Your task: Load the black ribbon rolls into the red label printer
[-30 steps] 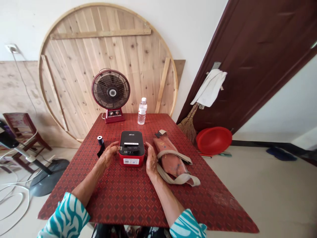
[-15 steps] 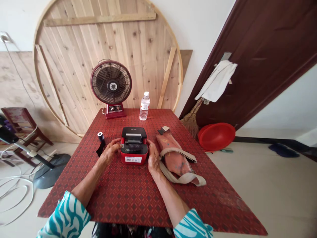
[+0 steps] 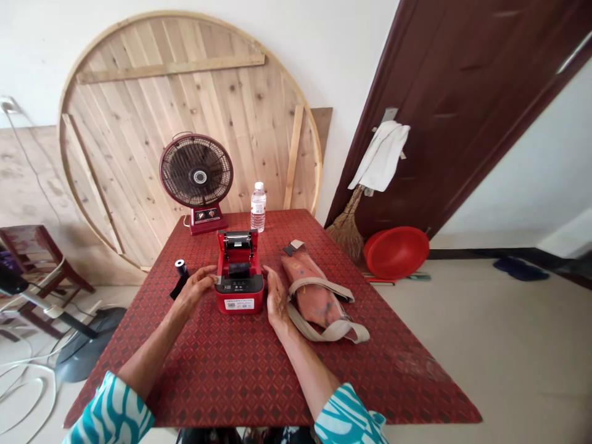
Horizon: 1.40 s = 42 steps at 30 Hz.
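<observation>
A small red and black label printer (image 3: 240, 301) sits on the patterned red table, its lid (image 3: 238, 242) raised at the back and a dark roll or film inside. My left hand (image 3: 197, 291) is at the printer's left side, fingers stretched towards it and fingertips touching its edge. Along the right side lies my right hand (image 3: 276, 299), fingers extended and turned on edge, close against the casing; whether it touches is hard to tell. Left of my left hand stands a small roll (image 3: 180, 266) with a black strip (image 3: 178, 288) hanging from it.
A worn orange pouch (image 3: 314, 296) with beige straps lies right of my right hand. Behind the printer stand a water bottle (image 3: 258, 208) and a red fan (image 3: 198, 176). A large round wooden board (image 3: 259, 123) leans on the wall; a red basin (image 3: 400, 253) is on the floor.
The printer's lid has swung up and back, exposing the inside. My hands have stayed beside the printer, the right one slightly looser. The camera view has shifted a little.
</observation>
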Each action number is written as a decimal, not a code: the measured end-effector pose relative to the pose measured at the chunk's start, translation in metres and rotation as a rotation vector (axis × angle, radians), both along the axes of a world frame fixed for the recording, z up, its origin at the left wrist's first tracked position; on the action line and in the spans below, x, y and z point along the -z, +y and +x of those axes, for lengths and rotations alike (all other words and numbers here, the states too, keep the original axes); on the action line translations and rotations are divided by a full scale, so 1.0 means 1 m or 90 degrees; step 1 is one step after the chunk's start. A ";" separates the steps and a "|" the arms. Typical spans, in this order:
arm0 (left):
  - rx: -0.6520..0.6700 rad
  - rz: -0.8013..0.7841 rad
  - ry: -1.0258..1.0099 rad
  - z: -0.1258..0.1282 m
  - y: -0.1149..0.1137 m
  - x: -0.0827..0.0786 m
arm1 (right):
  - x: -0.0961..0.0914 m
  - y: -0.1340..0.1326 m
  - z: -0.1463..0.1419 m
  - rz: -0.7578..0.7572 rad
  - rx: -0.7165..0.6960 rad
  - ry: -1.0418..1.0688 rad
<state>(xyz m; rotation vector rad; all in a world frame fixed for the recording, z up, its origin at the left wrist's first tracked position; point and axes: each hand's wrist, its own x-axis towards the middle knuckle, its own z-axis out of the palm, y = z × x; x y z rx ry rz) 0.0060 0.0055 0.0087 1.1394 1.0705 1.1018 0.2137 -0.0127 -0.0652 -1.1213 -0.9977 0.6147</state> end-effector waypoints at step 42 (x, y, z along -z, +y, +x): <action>0.253 0.463 0.675 0.051 0.039 -0.064 | -0.008 0.007 -0.002 -0.020 -0.035 0.050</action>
